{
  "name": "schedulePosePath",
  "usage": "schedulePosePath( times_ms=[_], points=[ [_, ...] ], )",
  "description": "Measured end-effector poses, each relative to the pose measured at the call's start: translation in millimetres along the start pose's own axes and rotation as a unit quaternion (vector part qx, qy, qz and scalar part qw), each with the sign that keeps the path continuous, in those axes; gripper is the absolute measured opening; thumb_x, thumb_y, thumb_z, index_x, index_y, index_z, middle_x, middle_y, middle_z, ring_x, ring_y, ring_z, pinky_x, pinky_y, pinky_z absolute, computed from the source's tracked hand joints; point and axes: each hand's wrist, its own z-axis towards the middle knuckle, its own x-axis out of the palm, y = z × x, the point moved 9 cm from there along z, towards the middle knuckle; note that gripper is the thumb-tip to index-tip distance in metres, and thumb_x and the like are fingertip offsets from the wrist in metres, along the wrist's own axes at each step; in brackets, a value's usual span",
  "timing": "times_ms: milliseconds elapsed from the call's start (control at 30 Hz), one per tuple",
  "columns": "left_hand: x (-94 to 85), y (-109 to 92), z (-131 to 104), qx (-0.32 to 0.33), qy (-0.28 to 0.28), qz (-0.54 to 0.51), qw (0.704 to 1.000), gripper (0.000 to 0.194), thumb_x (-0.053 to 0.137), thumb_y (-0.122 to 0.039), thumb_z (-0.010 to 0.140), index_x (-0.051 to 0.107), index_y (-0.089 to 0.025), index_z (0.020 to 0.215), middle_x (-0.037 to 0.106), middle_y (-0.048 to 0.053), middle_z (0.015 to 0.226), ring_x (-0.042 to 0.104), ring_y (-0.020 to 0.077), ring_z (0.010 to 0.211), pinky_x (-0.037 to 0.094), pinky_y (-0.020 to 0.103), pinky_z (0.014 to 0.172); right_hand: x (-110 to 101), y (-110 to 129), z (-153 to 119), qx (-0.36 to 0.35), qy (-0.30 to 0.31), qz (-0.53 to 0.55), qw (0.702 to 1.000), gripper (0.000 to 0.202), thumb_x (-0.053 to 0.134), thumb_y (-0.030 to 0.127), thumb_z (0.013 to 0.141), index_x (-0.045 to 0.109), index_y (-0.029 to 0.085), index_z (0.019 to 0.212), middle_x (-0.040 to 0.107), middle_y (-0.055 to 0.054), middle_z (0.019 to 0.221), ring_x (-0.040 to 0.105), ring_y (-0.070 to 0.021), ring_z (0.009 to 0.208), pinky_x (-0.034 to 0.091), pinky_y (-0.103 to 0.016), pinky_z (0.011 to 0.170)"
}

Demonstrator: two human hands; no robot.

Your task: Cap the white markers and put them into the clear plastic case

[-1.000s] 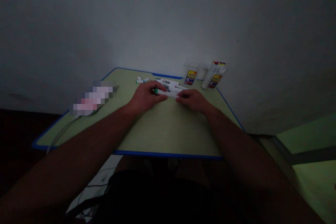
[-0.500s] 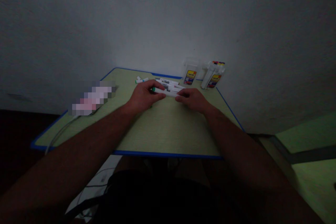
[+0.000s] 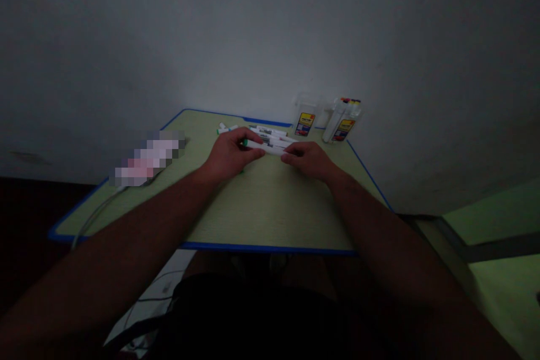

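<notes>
Between finger and thumb of my left hand [image 3: 228, 154] is the green-tipped end of a white marker [image 3: 273, 149], which lies level above the table. The thumb and fingers of my right hand [image 3: 311, 160] pinch its other end. Just behind the hands several white markers [image 3: 276, 131] lie side by side on the tabletop, partly hidden by my fingers. A few more markers [image 3: 224, 129] with green ends rest to the left of that group.
The pale table [image 3: 270, 208] has a blue edge. At its back right stand a clear case [image 3: 305, 115] and another case [image 3: 343, 121] holding markers with coloured caps. A blurred-out item [image 3: 147, 160] with a cable lies at the left. A wall rises behind.
</notes>
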Motion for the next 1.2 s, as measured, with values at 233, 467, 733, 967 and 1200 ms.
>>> schedulePosePath(
  times_ms=[233,467,733,967,1200],
  points=[
    [-3.9,0.7,0.2,-0.003,-0.015,0.006,1.000,0.023,0.084,-0.023,0.065,0.073,-0.018,0.085,0.076,0.004,0.088,0.067,0.0147,0.071,0.057,0.029,0.069,-3.4,3.6,-0.7,-0.008,-0.013,0.016,1.000,0.031,0.072,0.047,0.077,0.076,0.017,0.083,0.063,0.000,0.069,0.050,-0.0129,0.064,0.039,-0.030,0.066],
    [-7.4,-1.7,-1.5,-0.019,-0.033,0.040,0.998,0.022,0.084,-0.026,0.067,0.071,-0.018,0.082,0.074,0.004,0.084,0.068,0.0172,0.076,0.055,0.028,0.065,-5.6,6.7,0.0,-0.018,-0.026,0.023,0.999,0.029,0.073,0.046,0.077,0.076,0.018,0.082,0.064,0.000,0.069,0.051,-0.0132,0.065,0.039,-0.029,0.064],
    [-6.6,0.4,-0.9,-0.018,-0.026,0.048,0.998,0.022,0.084,-0.026,0.068,0.071,-0.019,0.084,0.073,0.003,0.082,0.065,0.0153,0.071,0.055,0.030,0.067,-4.9,7.7,0.2,-0.020,-0.028,0.015,0.999,0.025,0.073,0.043,0.079,0.076,0.018,0.081,0.064,0.001,0.069,0.052,-0.0133,0.065,0.040,-0.029,0.066],
    [-8.2,11.2,2.3,-0.033,-0.015,0.104,0.994,0.020,0.082,-0.024,0.067,0.073,-0.019,0.084,0.072,0.001,0.079,0.063,0.0172,0.072,0.052,0.031,0.071,-20.6,17.7,-5.1,-0.025,-0.121,0.029,0.992,0.022,0.084,0.034,0.069,0.079,0.019,0.084,0.074,-0.002,0.085,0.064,-0.0176,0.079,0.048,-0.032,0.077],
    [-10.0,19.5,3.0,-0.034,-0.014,0.105,0.994,0.019,0.082,-0.022,0.067,0.072,-0.022,0.083,0.073,0.002,0.082,0.062,0.0185,0.072,0.052,0.033,0.068,-20.3,32.1,-10.4,-0.053,-0.120,0.047,0.990,0.028,0.084,0.035,0.070,0.082,0.022,0.095,0.075,-0.003,0.086,0.063,-0.0173,0.077,0.048,-0.031,0.071]
  ],
)
